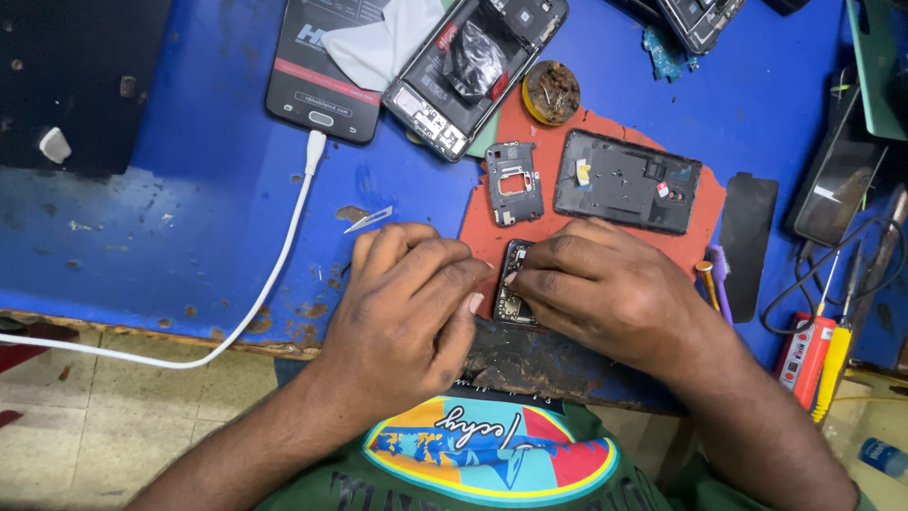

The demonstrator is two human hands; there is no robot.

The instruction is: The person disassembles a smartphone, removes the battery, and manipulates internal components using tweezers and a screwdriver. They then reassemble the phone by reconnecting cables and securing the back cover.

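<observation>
Both hands meet over a small phone circuit board (pixel 512 301) that lies at the near edge of a red work mat (pixel 492 241) on a worn blue bench (pixel 218 189), just above a dark, scuffed patch of the bench edge. The left hand (pixel 409 298) is curled with its fingers bent inward, the thumb and forefinger tips pressed toward the left side of the board; whether they actually pinch it cannot be told, since the knuckles hide the contact. The right hand (pixel 605 284) lies partly closed over the board's right side, fingertips resting on its top edge, covering much of it. Beyond the hands, on the mat, lie a small dark inner frame piece (pixel 514 183) with a reddish window and, to its right, a black phone back housing (pixel 628 182). Farther up sits an opened phone body (pixel 473 71) with its insides exposed, next to a black smartphone (pixel 326 66) that has a white cloth across it and a white charging cable (pixel 274 274) plugged into its lower end. A round tin of brownish residue (pixel 551 92) stands at the mat's upper edge. A thin metal blade (pixel 368 220) lies just left of the left hand. At the right, a purple-handled tool (pixel 720 284) and a flat black strip (pixel 749 244) lie beside the mat, with red and yellow screwdrivers (pixel 821 355) near the bench edge.
</observation>
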